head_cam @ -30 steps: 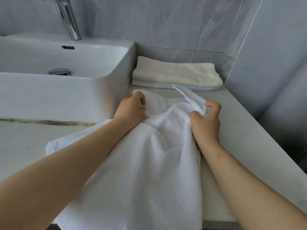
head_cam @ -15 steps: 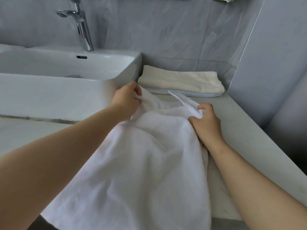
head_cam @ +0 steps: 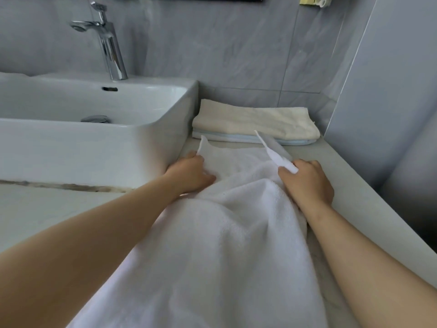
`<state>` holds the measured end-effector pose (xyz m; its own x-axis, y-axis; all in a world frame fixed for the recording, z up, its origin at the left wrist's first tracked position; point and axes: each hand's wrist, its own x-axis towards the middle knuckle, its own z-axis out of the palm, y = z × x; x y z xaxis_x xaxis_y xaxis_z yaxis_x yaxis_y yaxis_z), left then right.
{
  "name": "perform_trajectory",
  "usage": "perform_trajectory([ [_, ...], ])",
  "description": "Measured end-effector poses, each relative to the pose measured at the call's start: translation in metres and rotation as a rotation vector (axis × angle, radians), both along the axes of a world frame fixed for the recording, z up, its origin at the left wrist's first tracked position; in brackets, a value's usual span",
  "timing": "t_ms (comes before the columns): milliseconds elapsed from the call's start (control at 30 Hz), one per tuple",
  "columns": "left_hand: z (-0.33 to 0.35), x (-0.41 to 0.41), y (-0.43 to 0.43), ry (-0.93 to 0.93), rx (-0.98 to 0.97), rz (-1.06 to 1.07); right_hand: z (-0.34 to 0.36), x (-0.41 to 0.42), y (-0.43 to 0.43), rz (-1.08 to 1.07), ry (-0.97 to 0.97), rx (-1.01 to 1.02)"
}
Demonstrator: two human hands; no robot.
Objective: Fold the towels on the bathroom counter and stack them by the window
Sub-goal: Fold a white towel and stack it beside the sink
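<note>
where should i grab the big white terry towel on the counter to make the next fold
Take the big white terry towel by its two far corners, one hand per long edge, coming from the near side. Both corners stand up off the grey counter, so fingers can pinch them. The left hand and right hand grip just there, short of the folded cream towel.
</note>
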<state>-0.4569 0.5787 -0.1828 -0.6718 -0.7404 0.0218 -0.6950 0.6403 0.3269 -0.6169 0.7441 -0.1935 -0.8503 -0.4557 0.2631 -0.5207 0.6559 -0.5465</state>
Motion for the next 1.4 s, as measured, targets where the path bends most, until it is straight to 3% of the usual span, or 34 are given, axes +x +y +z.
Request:
perform_trajectory([
  [133,0.003,-0.009,-0.002,0.06,0.053,0.029,-0.003,-0.008,-0.009,-0.003,0.065,0.037],
  [367,-0.004,-0.016,0.001,0.405,-0.15,0.038,-0.002,-0.014,-0.007,0.078,0.145,-0.536],
  [667,-0.004,-0.048,-0.034,0.455,-0.227,0.174,0.0,-0.047,-0.028,0.071,0.19,-0.639],
  [867,-0.013,-0.068,-0.057,0.381,-0.304,0.156,0.003,-0.077,-0.047,0.002,0.081,-0.528],
  [1067,-0.013,-0.08,-0.068,0.262,-0.324,0.169,0.001,-0.101,-0.059,-0.145,-0.155,-0.508],
  [1300,-0.013,-0.08,-0.062,0.108,-0.56,0.161,-0.003,-0.094,-0.05,-0.221,-0.059,-0.716],
  [1400,-0.012,-0.077,-0.06,0.071,-0.448,0.026,-0.002,-0.082,-0.035,-0.161,-0.111,-0.682],
])
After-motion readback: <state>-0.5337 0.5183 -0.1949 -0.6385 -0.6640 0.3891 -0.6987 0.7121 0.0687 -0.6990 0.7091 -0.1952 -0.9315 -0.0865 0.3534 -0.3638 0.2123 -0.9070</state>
